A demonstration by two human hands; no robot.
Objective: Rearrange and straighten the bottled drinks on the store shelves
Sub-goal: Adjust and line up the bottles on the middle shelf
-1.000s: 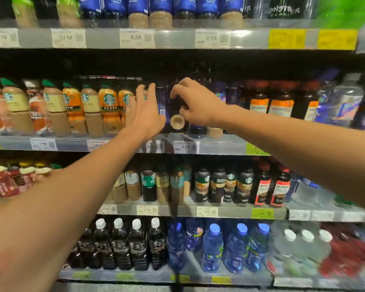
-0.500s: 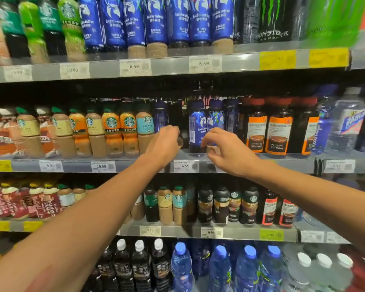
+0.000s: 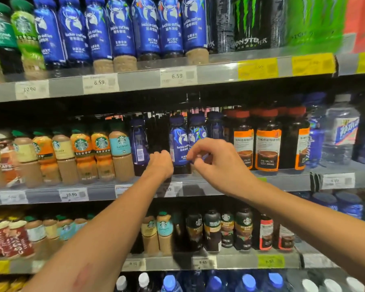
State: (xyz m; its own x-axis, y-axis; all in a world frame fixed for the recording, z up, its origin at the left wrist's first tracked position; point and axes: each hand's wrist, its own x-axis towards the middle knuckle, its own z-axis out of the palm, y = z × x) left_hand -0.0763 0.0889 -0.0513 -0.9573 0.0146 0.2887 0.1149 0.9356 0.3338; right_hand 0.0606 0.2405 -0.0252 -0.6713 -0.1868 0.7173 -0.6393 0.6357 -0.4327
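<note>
On the middle shelf (image 3: 219,183), two blue coffee bottles stand upright side by side: one (image 3: 178,144) on the left and one (image 3: 199,133) on the right. My right hand (image 3: 216,163) pinches the lower label of the right bottle with curled fingertips. My left hand (image 3: 159,164) is a closed fist in the dark gap left of the pair, knuckles close to the left bottle, and I see nothing in it. Another blue bottle (image 3: 138,144) stands left of that gap with its barcode facing out. A further blue bottle (image 3: 215,125) stands behind on the right.
Starbucks bottles (image 3: 101,152) line the shelf to the left and dark orange-labelled bottles (image 3: 267,146) to the right, with clear water bottles (image 3: 341,133) beyond. The upper shelf carries blue coffee bottles (image 3: 145,28) and Monster cans (image 3: 249,22). Lower shelves hold more coffee bottles (image 3: 211,230).
The view has tilted up and moved closer. Both hands came down from the bottle tops to their lower parts. The bottle that lay bottom-out in the gap is no longer seen.
</note>
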